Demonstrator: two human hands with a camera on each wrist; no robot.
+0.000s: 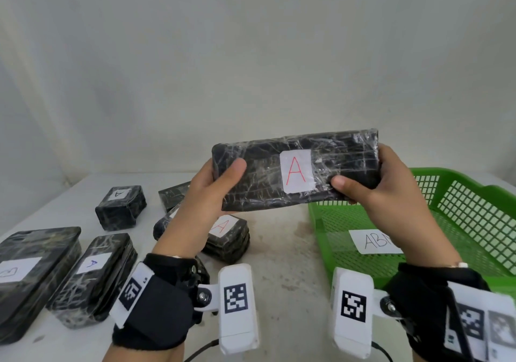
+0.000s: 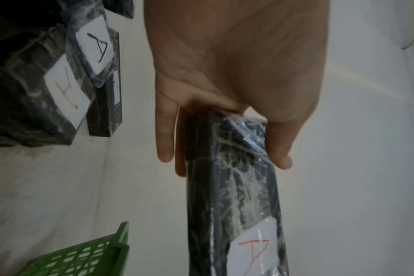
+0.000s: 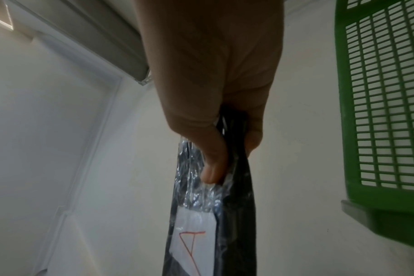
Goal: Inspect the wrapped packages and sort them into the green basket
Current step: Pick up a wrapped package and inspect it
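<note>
- Both hands hold one long black package (image 1: 268, 171) in the air, above the table (image 1: 279, 250) and just left of the green basket (image 1: 474, 222).
- The left hand (image 1: 212, 191) grasps the left end of the package: the thumb lies on the front face, the fingers (image 2: 163, 134) go behind it.
- The right hand (image 1: 374, 185) grasps the right end in the same way, with the thumb on the front near the label (image 1: 296, 170).
- The package is wrapped in clear film, and its white label shows a red letter A. The label faces the person.
- The package is almost level, with the right end a little higher.
- The basket stands on the table at the right. Inside it lies a white paper (image 1: 374, 241) with the letters AB; the rest is hidden behind the right arm.
- On the table at the left lie more black packages with white labels: a small block (image 1: 120, 208) far back, a long one (image 1: 95, 275) with a blue A, and a big one (image 1: 30, 275) at the left edge.
- Under the left arm there is a pile (image 1: 226, 236) of packages; the top one has a red A.
- Both wrists wear black bands with white marker tags (image 1: 236, 297).
</note>
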